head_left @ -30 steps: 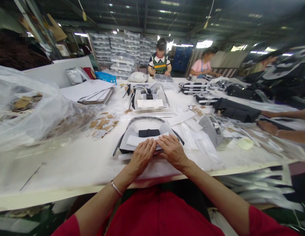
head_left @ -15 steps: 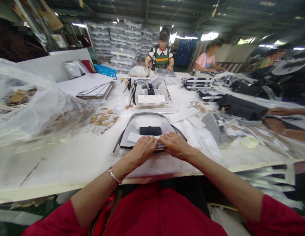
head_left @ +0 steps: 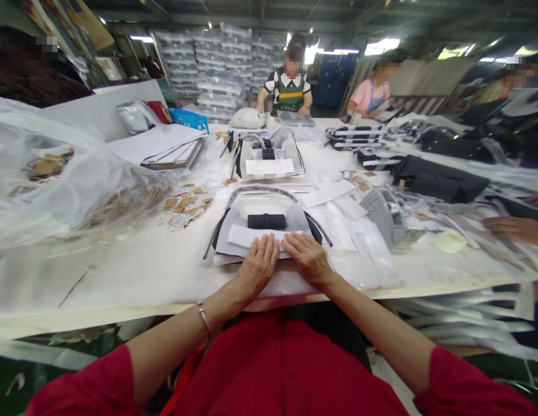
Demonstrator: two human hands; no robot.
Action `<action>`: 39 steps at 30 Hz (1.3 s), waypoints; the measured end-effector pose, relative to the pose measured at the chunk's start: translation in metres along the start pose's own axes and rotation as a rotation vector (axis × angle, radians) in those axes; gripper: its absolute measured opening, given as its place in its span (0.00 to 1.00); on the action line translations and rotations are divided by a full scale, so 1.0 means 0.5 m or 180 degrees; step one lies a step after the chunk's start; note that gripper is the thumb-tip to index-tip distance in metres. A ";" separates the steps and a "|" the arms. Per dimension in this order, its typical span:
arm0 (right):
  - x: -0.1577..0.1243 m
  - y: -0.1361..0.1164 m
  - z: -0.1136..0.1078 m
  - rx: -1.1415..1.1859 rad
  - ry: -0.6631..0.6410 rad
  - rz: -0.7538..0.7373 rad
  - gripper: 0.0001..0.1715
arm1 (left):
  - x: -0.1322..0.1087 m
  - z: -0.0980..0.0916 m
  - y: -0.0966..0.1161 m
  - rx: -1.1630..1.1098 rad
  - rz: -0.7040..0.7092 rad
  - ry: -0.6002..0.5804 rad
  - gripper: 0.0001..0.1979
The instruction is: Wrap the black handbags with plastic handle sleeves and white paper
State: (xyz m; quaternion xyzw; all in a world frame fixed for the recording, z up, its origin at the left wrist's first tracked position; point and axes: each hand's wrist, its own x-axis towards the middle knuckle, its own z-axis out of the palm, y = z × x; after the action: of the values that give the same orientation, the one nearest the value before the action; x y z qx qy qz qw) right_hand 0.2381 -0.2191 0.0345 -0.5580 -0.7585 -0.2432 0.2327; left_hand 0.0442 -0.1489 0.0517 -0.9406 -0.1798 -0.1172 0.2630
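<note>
A flattened bag (head_left: 295, 215) with a clear-wrapped handle lies in front of me, its straps out at both sides. On it sit a black rolled piece (head_left: 266, 222) and, nearer me, a white folded strip (head_left: 240, 236). My left hand (head_left: 260, 263) rests flat on the strip and the bag's near edge, fingers stretched out. Beside it, nearly touching, my right hand (head_left: 307, 259) lies flat in the same way on the strip's right part. Neither hand grips anything.
Behind stands a second similar bag (head_left: 269, 167). Brown tags (head_left: 188, 205) and a large plastic sack (head_left: 82, 173) lie left. A grey piece (head_left: 381, 216) and white sheets (head_left: 329, 193) are at right. A co-worker's hand (head_left: 515, 229) reaches in at far right.
My curled fingers have straightened and now lie flat on the strip. The co-worker's hands at the right have moved outward. The whole view has shifted slightly.
</note>
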 end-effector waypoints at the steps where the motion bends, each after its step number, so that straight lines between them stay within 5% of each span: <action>1: -0.001 0.000 0.001 -0.0002 0.0018 0.0011 0.19 | 0.004 -0.002 -0.003 0.0037 0.0041 -0.0040 0.23; 19: 0.048 -0.029 -0.038 -0.0286 -0.0113 0.0009 0.26 | 0.029 -0.011 -0.086 -0.0595 0.0268 0.0489 0.20; 26: 0.109 0.016 -0.056 -0.0385 -0.0202 -0.0083 0.22 | 0.082 -0.053 -0.146 -0.1034 0.0196 0.0160 0.21; 33: 0.143 0.031 -0.044 -0.0296 -0.0436 -0.0239 0.13 | 0.070 -0.053 -0.115 -0.0683 -0.0183 0.0001 0.30; 39: 0.154 0.018 -0.044 -0.0332 -0.0513 -0.0241 0.09 | 0.058 -0.005 -0.093 -0.0297 -0.0463 0.0724 0.17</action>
State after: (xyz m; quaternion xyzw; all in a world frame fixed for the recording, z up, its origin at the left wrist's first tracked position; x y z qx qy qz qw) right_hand 0.2279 -0.1744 0.1006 -0.5580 -0.7816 -0.2454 0.1322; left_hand 0.0513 -0.1051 0.0841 -0.9170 -0.2109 -0.2499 0.2285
